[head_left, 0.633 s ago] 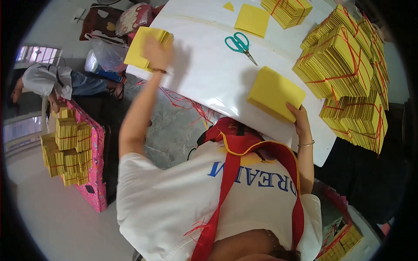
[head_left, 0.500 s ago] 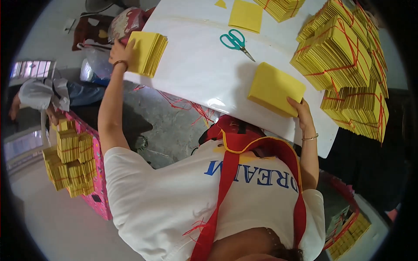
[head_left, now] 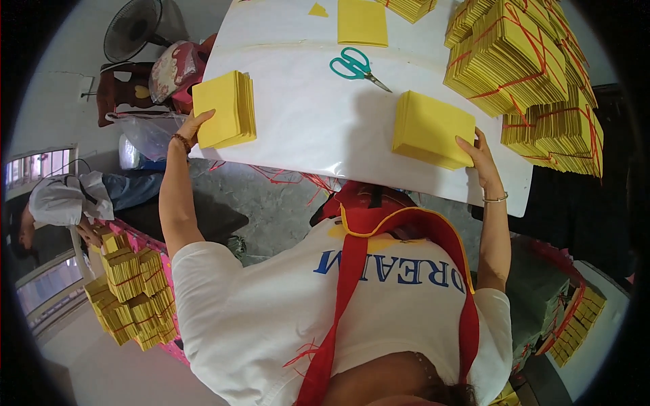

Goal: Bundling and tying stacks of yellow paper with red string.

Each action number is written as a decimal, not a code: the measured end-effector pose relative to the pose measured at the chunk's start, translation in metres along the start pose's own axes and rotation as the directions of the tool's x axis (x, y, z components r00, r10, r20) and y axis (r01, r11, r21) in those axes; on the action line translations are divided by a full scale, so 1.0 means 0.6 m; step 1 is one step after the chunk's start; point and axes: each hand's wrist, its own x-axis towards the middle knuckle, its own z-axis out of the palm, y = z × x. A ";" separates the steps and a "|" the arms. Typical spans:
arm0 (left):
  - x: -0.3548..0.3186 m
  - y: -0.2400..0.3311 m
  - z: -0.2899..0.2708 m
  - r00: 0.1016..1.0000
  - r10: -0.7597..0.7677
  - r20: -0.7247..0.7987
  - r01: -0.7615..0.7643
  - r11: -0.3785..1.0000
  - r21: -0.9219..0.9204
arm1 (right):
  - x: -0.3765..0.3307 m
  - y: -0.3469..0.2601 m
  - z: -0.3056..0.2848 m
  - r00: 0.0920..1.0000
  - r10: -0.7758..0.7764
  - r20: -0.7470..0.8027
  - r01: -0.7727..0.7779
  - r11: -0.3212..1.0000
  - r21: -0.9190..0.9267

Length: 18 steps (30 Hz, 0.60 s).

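left hand (head_left: 191, 128) clasps thick yellow paper stack (head_left: 223, 109) | right hand (head_left: 479, 152) flat against second yellow paper stack (head_left: 433, 128), fingers open | advice: square edges, support underside

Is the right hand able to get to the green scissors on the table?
Probably yes. The right hand rests on a yellow paper stack, and the scissors lie just beyond it on bare white table, with nothing between. It would have to let go first.

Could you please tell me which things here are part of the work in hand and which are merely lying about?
In hand:
- left hand gripping a yellow paper stack
- right hand on a second yellow stack
- white table

Lying about:
- teal scissors
- loose yellow sheet
- tied yellow bundles
- fan
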 end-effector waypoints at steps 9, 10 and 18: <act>0.008 -0.018 0.036 0.991 0.022 -0.132 -0.038 0.993 -0.115 | -0.028 -0.062 0.016 0.863 -0.297 -0.408 0.156 0.926 -0.344; 0.006 -0.018 0.044 0.974 0.052 -0.220 -0.074 0.993 -0.091 | -0.034 -0.078 0.031 0.861 -0.369 -0.349 0.240 0.901 -0.362; -0.033 0.005 0.178 0.977 0.186 -0.108 -0.210 0.936 -0.284 | -0.071 -0.158 0.329 0.820 -0.431 0.377 0.426 0.899 0.103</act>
